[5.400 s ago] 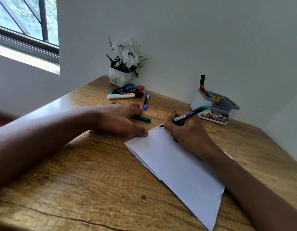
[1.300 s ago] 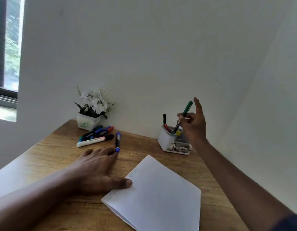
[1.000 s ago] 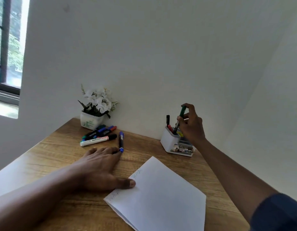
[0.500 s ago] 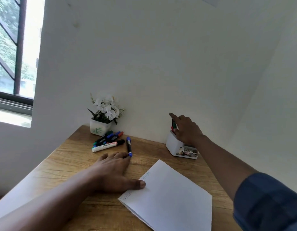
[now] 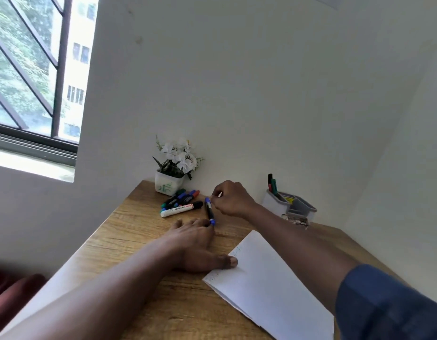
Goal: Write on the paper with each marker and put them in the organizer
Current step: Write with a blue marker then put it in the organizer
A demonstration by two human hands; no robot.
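The table is brown wood grain. The paper is white, with faint greenish marks at its far corner. The black marker has blue ends; the white marker has a black cap and red print. The organizer is grey and white. The pot is white with green marks, the flowers white, the sleeve dark blue.

**Room corner, seen from the head camera.** Plain white plastered walls meet at 2 o'clock. A light-brown wood-grain desk runs from 6 o'clock to the wall at 12. At 10 o'clock, a dark-framed window with diagonal bars admits daylight onto a pale sill. A dark red upholstered form lies at 8 o'clock.
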